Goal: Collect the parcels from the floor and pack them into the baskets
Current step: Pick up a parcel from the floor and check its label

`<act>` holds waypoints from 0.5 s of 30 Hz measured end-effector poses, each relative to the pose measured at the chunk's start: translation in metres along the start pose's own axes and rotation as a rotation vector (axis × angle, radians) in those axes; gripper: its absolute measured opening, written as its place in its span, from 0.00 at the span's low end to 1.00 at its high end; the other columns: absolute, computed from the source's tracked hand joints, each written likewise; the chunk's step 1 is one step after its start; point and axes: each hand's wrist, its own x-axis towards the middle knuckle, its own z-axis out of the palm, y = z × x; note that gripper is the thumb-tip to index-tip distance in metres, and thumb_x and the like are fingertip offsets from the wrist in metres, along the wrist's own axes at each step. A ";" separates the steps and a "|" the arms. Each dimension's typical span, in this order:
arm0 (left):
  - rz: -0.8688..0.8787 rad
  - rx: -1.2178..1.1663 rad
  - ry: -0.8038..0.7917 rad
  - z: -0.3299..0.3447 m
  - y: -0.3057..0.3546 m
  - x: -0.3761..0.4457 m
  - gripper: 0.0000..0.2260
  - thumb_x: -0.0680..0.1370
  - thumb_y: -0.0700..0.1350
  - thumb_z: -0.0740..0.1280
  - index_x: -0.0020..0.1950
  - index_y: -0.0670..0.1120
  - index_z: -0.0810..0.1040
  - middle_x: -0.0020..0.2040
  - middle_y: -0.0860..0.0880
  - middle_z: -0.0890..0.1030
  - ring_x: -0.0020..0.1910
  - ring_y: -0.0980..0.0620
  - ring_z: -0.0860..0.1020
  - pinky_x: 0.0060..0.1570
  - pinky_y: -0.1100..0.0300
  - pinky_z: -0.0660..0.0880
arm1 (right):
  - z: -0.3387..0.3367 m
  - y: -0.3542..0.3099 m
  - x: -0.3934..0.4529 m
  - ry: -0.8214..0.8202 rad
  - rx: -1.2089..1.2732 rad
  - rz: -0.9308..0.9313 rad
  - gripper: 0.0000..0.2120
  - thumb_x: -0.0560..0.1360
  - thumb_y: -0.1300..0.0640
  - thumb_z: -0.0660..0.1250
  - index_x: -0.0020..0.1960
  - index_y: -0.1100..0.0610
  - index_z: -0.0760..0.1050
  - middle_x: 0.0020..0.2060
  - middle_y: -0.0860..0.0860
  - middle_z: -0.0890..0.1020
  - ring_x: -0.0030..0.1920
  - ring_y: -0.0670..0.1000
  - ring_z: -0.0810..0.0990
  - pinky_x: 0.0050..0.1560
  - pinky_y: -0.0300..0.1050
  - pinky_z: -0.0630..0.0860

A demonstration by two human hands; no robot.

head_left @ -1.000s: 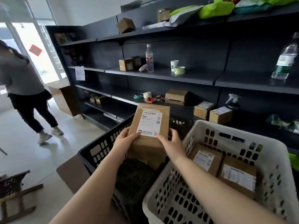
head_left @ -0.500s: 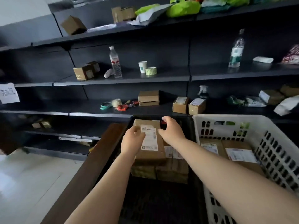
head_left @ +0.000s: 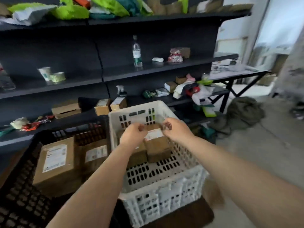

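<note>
My left hand (head_left: 133, 134) and my right hand (head_left: 176, 129) hover side by side over the white basket (head_left: 164, 191). Their fingers are loosely curled and hold nothing. Just below and between them, a brown parcel (head_left: 156, 143) with a white label lies inside the white basket, beside another parcel that my left wrist partly hides. To the left stands the black basket (head_left: 24, 186). It holds a large labelled parcel (head_left: 56, 162) and a second labelled parcel (head_left: 95, 155).
Dark shelving (head_left: 148, 68) runs behind the baskets, carrying small boxes (head_left: 103, 106), a bottle (head_left: 136, 51), cups and bags. A black table (head_left: 238, 74) stands at the right, with a green bundle (head_left: 245, 111) on the concrete floor under it.
The parcel I held now lies in the black basket. Both hands have let go and moved right over the white basket. My view has swung right.
</note>
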 end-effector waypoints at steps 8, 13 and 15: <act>0.225 0.094 -0.226 0.177 0.141 -0.039 0.14 0.77 0.49 0.63 0.63 0.51 0.74 0.60 0.52 0.77 0.55 0.51 0.76 0.53 0.55 0.75 | -0.112 0.203 -0.087 0.020 -0.050 0.218 0.17 0.73 0.54 0.69 0.61 0.55 0.73 0.55 0.51 0.77 0.50 0.49 0.75 0.50 0.43 0.72; 0.194 0.129 -0.331 0.269 0.190 -0.053 0.14 0.76 0.49 0.64 0.62 0.52 0.75 0.60 0.52 0.77 0.58 0.50 0.76 0.58 0.53 0.74 | -0.139 0.291 -0.112 0.050 0.020 0.349 0.15 0.70 0.54 0.71 0.55 0.55 0.75 0.48 0.51 0.78 0.51 0.53 0.77 0.52 0.45 0.74; 0.164 0.161 -0.369 0.298 0.200 -0.046 0.14 0.76 0.48 0.63 0.61 0.53 0.75 0.59 0.52 0.77 0.56 0.51 0.76 0.57 0.51 0.75 | -0.143 0.322 -0.112 0.034 0.040 0.387 0.11 0.69 0.56 0.71 0.50 0.54 0.75 0.45 0.51 0.78 0.50 0.54 0.77 0.52 0.47 0.75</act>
